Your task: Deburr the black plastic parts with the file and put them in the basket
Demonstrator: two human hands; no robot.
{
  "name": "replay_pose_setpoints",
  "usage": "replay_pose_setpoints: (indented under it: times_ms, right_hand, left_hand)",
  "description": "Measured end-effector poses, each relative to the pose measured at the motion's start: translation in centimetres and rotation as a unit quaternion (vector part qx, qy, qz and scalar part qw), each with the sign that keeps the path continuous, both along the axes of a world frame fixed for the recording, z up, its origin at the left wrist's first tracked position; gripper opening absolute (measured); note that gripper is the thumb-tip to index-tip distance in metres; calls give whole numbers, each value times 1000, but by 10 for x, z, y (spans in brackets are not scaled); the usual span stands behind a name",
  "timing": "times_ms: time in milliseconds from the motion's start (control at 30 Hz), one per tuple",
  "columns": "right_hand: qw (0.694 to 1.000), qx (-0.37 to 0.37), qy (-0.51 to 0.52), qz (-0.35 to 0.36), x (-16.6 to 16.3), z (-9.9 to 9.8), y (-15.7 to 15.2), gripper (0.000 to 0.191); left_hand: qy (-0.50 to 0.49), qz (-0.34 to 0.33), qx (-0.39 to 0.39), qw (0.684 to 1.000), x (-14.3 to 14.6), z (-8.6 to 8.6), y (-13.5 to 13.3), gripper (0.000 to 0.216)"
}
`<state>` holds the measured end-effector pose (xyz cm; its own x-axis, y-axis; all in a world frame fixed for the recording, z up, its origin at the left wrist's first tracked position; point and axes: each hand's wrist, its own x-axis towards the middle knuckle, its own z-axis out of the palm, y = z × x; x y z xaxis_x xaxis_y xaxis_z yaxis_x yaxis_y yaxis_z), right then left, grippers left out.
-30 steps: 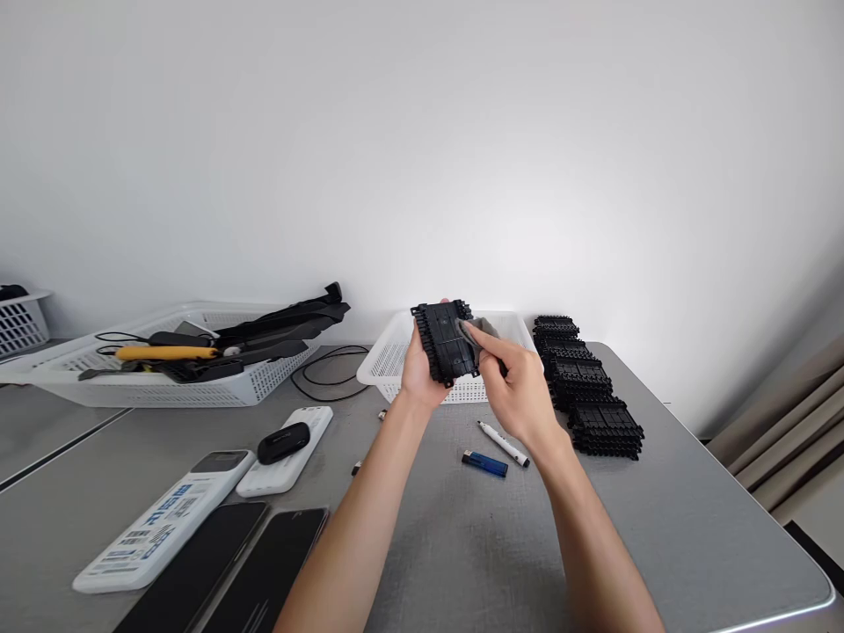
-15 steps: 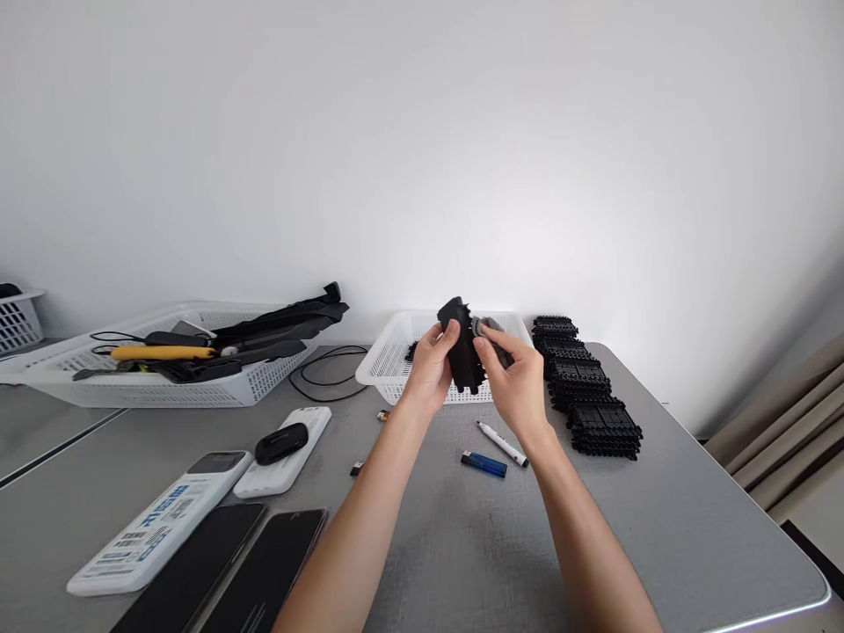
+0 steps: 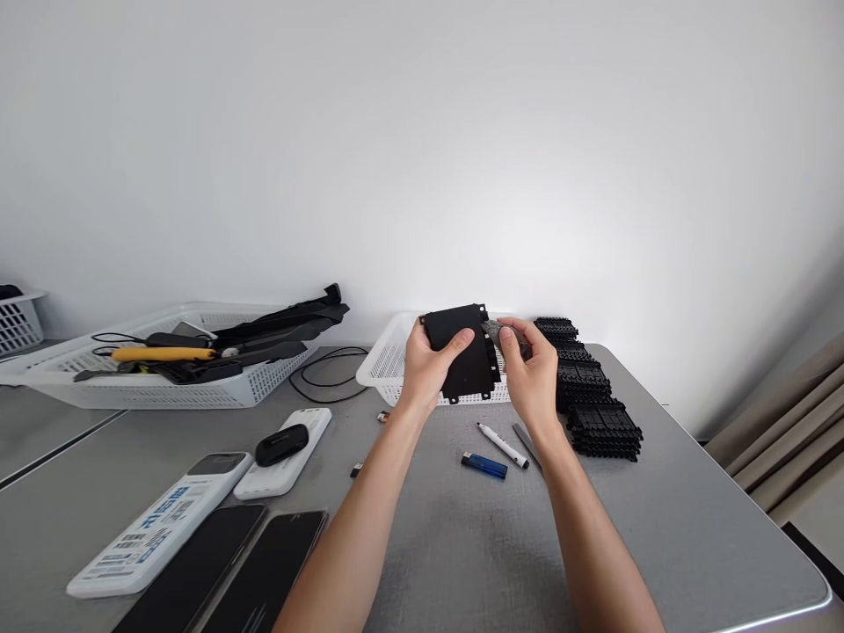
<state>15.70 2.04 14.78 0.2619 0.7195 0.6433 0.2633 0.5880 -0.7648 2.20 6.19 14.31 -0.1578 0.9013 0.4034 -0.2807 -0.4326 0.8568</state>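
My left hand [image 3: 432, 356] is closed on a flat black plastic plate [image 3: 454, 330] with small notched tabs along its edges. The thumb lies across its broad face, which is turned toward me. Pinched in my right hand [image 3: 529, 360] is a crumpled grey cloth [image 3: 493, 332], pressed at the plate's right edge. Both hands are raised in front of a white perforated basket [image 3: 386, 356]. Similar black plastic plates [image 3: 603, 426] stand in several stacks to the right of my right hand.
A blue lighter [image 3: 484, 464], a white marker [image 3: 501, 444] and a thin metal strip [image 3: 526, 442] lie below the hands. Left are power banks [image 3: 158, 536], phones [image 3: 264, 571], a black mouse-like device [image 3: 281, 445], a cable [image 3: 296, 387] and a larger basket [image 3: 257, 387] of tools.
The plate has turned from nearly edge-on to showing its broad face. My right hand has shifted slightly right with the cloth, and the metal strip has come into view.
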Motion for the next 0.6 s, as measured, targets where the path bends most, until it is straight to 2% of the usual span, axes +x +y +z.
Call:
replay_pose_setpoints:
  times_ms: [233,400,600]
  right_hand:
    - [999,-35,-13,27,6,3,0,28]
    - [999,-23,-15,35,8,4,-2,26]
    - [997,-1,71,9,5,2,0,24]
  left_hand:
    - [16,-3,12,1000,-1,1,-5,53]
    - [47,-3,24,999,-3,-1,-6,52]
    - [70,3,26,997,-3,-3,-4,50]
